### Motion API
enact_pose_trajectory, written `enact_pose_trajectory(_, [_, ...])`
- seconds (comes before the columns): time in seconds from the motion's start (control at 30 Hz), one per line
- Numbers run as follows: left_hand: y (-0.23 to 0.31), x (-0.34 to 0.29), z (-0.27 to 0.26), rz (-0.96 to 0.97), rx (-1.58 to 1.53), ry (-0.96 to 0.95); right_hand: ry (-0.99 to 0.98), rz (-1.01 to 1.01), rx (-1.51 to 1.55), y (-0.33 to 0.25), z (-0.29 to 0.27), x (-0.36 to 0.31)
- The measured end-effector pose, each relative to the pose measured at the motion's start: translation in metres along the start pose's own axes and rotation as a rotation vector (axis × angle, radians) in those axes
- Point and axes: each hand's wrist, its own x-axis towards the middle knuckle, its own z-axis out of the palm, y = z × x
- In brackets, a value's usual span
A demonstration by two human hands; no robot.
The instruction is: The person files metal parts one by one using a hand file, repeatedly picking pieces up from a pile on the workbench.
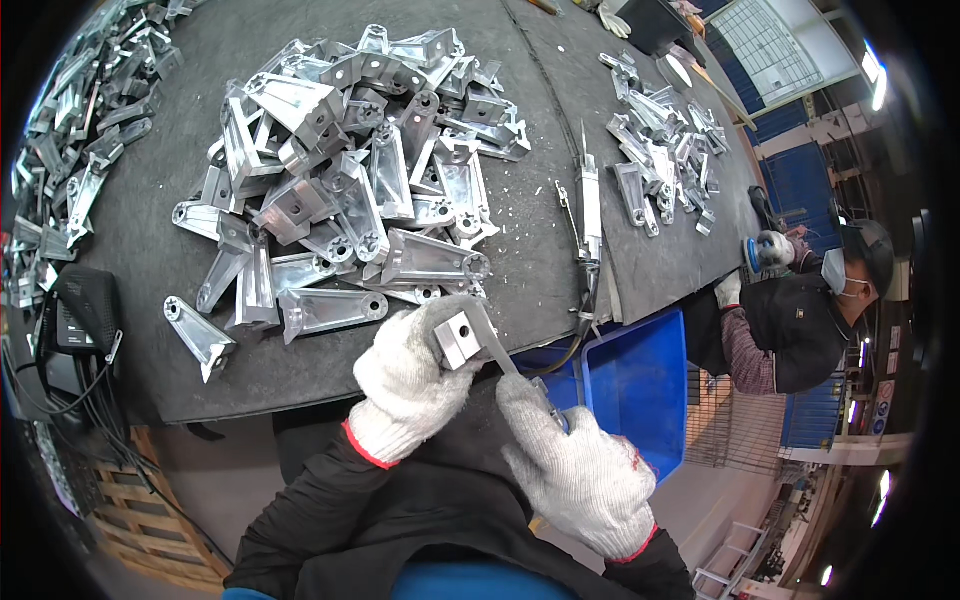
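Note:
My left hand, in a white knit glove, grips a small cast-metal bracket just off the table's front edge. The bracket's pale end face, with a dark round hole, points toward me. My right hand, gloved the same way, is closed around the handle of a flat file. Some blue of the handle shows between the fingers. The grey blade runs up and left along the bracket's right side and seems to touch it. Beyond my hands lies a large heap of similar brackets.
A silver air tool with a hose lies right of the heap. Smaller brackets lie farther right; many more at far left. A blue bin stands beside my right hand. A masked co-worker holds a blue round tool.

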Motion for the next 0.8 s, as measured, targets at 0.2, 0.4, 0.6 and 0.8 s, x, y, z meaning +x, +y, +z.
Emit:
enact_pose_trajectory(0.2, [-0.006,0.000,0.005,-0.044,-0.074,0.019,-0.033,0.046,-0.003,-0.002,-0.006,0.006])
enact_pose_trajectory(0.4, [-0.003,0.003,-0.002,0.017,-0.068,-0.009,-0.143,0.199,0.441,0.023,-0.014,0.013])
enact_pose_trajectory(0.6, [0.029,0.019,0.005,-0.406,-0.408,-0.093,-0.159,0.250,0.959,0.069,0.014,0.022])
enact_pose_trajectory(0.8, [0.122,0.098,0.068,-0.273,0.095,-0.527,-0.006,0.143,0.864,0.091,0.061,0.021])
